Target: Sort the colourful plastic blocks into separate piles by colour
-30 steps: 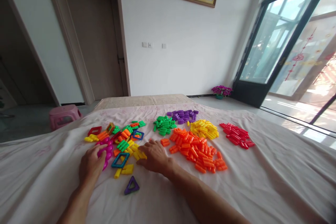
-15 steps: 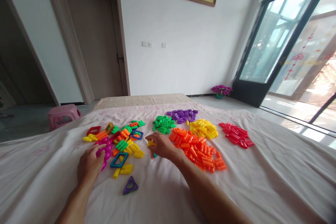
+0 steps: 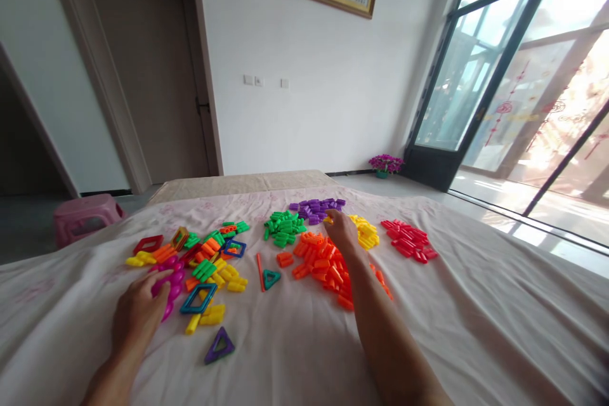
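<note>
My left hand (image 3: 141,304) rests at the left of the mixed pieces, its fingers curled against magenta rounded pieces (image 3: 176,282). My right hand (image 3: 339,228) reaches over the back of the orange pile (image 3: 326,263), its fingertips pinched on a small yellow piece (image 3: 328,220). That hand is between the purple pile (image 3: 316,209) and the yellow pile (image 3: 366,233), which it partly covers. A green pile (image 3: 284,228) lies to its left. Among the mixed pieces, a teal square frame (image 3: 198,299) lies close to my left hand.
On the cloth (image 3: 476,330) lie a red pile (image 3: 409,240) at the right, a purple triangle (image 3: 219,346) in front, and a teal triangle (image 3: 271,278) beside a thin orange stick (image 3: 260,271). A pink stool (image 3: 88,217) stands beyond the left edge.
My right hand has moved right and away from me with the yellow piece, uncovering the teal triangle and stick. My left hand stays by the magenta pieces. The view has shifted slightly right.
</note>
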The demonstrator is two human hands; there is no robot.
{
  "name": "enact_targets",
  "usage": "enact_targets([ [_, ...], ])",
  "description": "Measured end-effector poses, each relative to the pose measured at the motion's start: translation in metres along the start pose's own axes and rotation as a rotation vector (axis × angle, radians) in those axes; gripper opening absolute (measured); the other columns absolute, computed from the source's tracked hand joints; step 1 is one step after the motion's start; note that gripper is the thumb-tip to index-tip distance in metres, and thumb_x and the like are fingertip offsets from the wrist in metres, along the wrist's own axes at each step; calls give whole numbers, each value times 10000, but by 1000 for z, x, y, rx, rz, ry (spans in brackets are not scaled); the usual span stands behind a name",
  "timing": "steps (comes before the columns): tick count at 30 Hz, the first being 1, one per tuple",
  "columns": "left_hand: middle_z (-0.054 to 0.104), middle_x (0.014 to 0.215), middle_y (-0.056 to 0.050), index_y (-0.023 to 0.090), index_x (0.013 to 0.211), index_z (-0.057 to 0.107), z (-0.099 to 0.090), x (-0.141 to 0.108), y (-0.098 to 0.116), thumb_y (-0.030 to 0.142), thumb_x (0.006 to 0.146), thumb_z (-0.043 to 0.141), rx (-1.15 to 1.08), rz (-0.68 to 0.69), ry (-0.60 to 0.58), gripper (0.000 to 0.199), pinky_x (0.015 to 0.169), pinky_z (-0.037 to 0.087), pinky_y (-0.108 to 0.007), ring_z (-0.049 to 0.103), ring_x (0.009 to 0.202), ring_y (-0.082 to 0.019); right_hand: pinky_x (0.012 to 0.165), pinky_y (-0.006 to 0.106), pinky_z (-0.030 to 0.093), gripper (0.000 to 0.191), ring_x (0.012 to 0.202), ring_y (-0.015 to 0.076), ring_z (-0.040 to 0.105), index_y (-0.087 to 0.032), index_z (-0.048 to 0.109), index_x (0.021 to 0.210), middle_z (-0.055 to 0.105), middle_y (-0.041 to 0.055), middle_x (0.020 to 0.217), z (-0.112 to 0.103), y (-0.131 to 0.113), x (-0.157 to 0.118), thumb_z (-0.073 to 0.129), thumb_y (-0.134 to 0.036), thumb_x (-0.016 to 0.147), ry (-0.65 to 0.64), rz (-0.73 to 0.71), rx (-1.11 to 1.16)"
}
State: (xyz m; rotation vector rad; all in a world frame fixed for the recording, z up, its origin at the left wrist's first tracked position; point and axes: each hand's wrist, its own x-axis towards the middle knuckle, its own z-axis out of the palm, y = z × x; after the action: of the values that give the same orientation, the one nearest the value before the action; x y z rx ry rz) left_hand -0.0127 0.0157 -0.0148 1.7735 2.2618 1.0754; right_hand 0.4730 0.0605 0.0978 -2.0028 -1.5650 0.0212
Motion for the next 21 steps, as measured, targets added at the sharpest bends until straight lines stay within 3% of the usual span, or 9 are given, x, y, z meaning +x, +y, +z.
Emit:
enact_targets([
  [4,697,1357,-181,168,1160,781,-1,-1,2,350,890,507,-16,-3,7,425,1091,494,-472,625,1294,-349,992,375,494,485,1251,296,623,-220,673,1387,700,113,1351,-7,20,5,559,-165,918,149,105,-28],
  [7,705,1343,-175,175,1143,791,-2,-2,5,345,884,506,-17,-2,17,421,1072,509,-470,640,1272,-347,1009,347,491,443,1245,264,624,-220,700,1339,701,95,1350,-4,7,5,565,-159,921,202,55,70],
  [11,703,1345,-180,173,1150,790,-2,-3,6,363,875,522,-12,-13,31,429,1071,507,-476,647,1254,-351,937,282,512,343,1057,195,712,-236,757,1210,780,41,1164,18,-48,-18,548,-150,952,17,-196,260],
  [15,704,1351,-163,178,1152,784,1,-2,2,367,883,508,-7,5,34,429,1097,487,-444,639,1266,-328,961,287,496,238,1103,208,697,-259,778,1150,786,29,1155,49,-102,-68,662,-236,944,-256,-547,278],
  [19,713,1330,-166,168,1139,788,2,-1,0,347,878,497,-3,33,41,430,1112,475,-442,633,1277,-327,966,353,487,385,1111,257,668,-256,743,1248,785,72,1112,70,-125,-113,726,-468,926,-407,-714,148],
  [21,714,1323,-169,168,1128,794,2,-1,1,347,871,502,-1,26,47,428,1104,483,-450,638,1267,-334,978,383,477,425,1149,276,642,-252,721,1286,775,87,1137,78,-127,-125,711,-487,932,-433,-733,77],
])
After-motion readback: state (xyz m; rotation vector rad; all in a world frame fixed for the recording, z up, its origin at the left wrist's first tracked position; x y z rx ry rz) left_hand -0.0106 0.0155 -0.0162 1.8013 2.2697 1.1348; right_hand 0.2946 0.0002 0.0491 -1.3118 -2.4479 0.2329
